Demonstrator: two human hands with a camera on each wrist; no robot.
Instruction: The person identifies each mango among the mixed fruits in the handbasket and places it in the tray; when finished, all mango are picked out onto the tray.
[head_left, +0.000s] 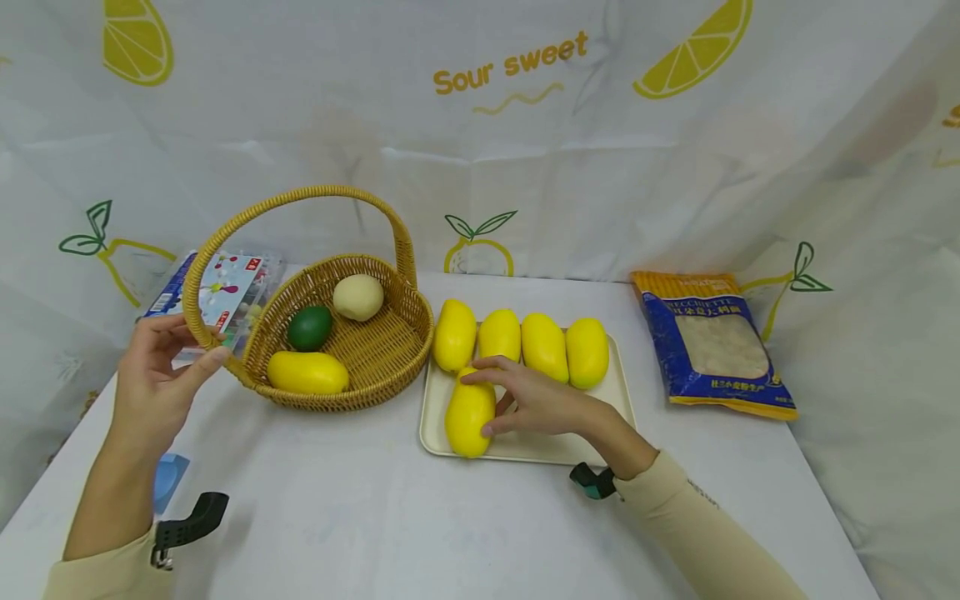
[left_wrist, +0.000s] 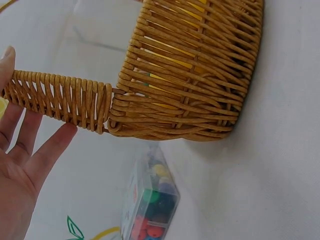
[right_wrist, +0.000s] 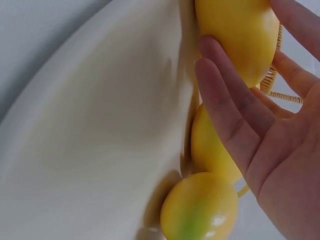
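At the left, my left hand (head_left: 155,375) pinches the lower handle of a woven basket (head_left: 386,340) between thumb and fingers; the left wrist view shows the fingers against the handle (left_wrist: 65,97). Inside the basket lie a yellow mango (head_left: 307,372), a dark green avocado-like fruit (head_left: 310,328) and a beige potato-like thing (head_left: 358,297). My right hand (head_left: 536,400) holds the front mango (head_left: 467,421) over the left end of a cream tray (head_left: 540,447), thumb and fingers on its sides. Several more mangoes (head_left: 543,346) stand in a row behind it on the tray.
Behind the basket's left side lies a clear plastic box (head_left: 232,292) with a printed label and coloured pieces. A blue and orange pasta bag (head_left: 712,346) lies right of the tray. A blue object (head_left: 168,479) is partly hidden by the left forearm. A printed curtain (head_left: 525,167) hangs behind.
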